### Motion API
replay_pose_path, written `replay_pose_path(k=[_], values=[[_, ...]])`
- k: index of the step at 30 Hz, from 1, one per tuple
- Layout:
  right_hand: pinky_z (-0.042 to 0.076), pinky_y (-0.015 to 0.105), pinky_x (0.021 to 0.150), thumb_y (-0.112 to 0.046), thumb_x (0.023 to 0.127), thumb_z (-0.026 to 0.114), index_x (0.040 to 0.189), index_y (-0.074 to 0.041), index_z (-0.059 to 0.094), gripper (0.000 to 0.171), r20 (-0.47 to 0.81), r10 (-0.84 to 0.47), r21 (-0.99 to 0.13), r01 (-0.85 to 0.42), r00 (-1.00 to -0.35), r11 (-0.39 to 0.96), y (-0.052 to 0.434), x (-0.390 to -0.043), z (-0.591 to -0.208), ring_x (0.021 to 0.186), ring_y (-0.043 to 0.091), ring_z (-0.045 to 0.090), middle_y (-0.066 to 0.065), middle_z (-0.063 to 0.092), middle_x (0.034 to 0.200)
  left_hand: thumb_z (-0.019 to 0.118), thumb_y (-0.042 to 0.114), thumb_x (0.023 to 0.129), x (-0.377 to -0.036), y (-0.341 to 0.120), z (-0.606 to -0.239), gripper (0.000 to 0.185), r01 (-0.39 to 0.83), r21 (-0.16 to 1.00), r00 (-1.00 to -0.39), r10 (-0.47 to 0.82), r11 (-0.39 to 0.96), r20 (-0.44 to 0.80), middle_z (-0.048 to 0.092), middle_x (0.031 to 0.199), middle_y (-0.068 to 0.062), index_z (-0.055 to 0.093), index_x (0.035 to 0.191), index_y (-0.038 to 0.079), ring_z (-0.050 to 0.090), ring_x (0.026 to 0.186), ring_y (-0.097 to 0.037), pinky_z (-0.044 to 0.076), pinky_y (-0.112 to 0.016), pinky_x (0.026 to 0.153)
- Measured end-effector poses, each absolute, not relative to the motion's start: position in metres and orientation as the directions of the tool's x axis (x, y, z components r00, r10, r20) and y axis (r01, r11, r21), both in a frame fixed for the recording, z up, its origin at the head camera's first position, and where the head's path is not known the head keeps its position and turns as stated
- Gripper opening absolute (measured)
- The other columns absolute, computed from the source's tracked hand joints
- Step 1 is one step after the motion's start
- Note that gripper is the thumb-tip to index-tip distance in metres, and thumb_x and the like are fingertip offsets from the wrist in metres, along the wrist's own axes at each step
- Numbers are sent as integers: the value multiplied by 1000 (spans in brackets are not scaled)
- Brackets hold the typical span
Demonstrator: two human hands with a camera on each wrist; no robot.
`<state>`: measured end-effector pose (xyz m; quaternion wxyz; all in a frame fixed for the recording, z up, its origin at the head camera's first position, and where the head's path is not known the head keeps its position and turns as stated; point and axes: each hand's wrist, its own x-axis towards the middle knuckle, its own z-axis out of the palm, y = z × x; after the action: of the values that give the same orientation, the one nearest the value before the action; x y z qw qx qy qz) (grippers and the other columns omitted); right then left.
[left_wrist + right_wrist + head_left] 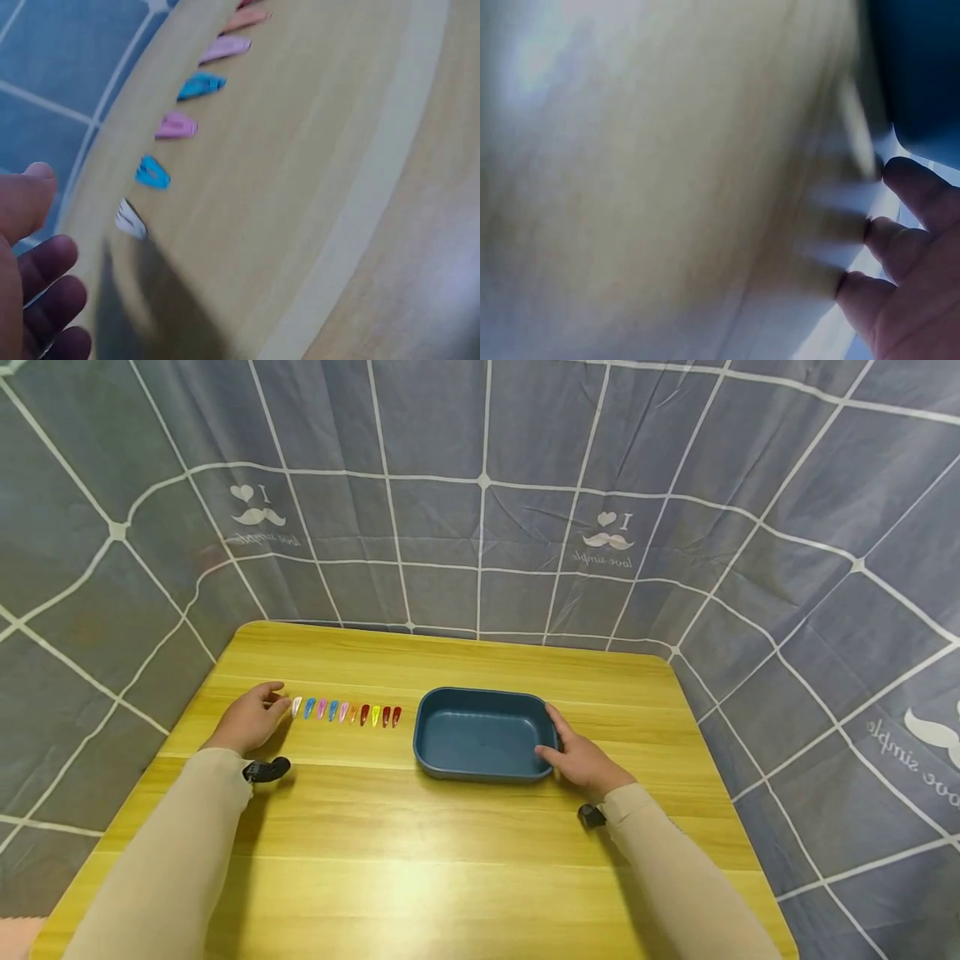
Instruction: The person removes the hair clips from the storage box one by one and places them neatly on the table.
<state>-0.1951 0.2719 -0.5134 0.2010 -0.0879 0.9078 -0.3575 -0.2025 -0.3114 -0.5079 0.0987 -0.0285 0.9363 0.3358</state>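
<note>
A row of several snap hair clips (343, 712) lies on the table, in white, blue, pink, orange, red and yellow. At its left end is the white hair clip (131, 219), with my left hand (257, 717) right beside it. That hand holds nothing; its fingers are relaxed and apart from the thumb in the left wrist view. To the right of the row stands a dark blue rectangular box (486, 737), with nothing inside. My right hand (581, 760) grips its right side, thumb over the rim and fingers along the outer wall. Part of that hold is hidden in the right wrist view.
The wooden table (420, 860) has rounded far corners. Grey curtains (442, 518) with white lines hang close behind it and at both sides. Each wrist carries a black camera mount, such as the left mount (267, 769).
</note>
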Motion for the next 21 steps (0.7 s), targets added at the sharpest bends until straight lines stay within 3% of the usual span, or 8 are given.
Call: replay_pose_path(k=[7, 14, 21], values=[[41, 64, 115, -49, 107, 58, 166, -50, -4, 85, -293, -324, -663, -53, -900, 747, 274, -196, -509, 145, 48, 48, 23, 32, 170, 41, 48, 112, -195, -291, -492, 70, -39, 593, -999, -10, 804, -53, 46, 153, -34, 34, 162, -1, 43, 139, -55, 37, -72, 111], [36, 66, 119, -53, 108, 54, 166, -48, -7, 85, -305, -321, -652, -50, -897, 757, 275, -194, -508, 149, 50, 42, 21, 24, 173, 48, 46, 111, -184, -260, -483, 66, 75, 511, -997, 58, 856, 51, 48, 154, -31, 42, 158, 0, 41, 141, -56, 30, -72, 116], [28, 64, 124, -49, 113, 43, 168, -34, -16, 82, -226, -351, -671, -116, -909, 733, 286, -195, -513, 154, 45, 37, 20, 28, 172, 57, 39, 109, -171, -233, -483, 63, 180, 422, -984, 158, 889, 86, 47, 156, -29, 46, 156, 0, 41, 145, -53, 30, -73, 117]])
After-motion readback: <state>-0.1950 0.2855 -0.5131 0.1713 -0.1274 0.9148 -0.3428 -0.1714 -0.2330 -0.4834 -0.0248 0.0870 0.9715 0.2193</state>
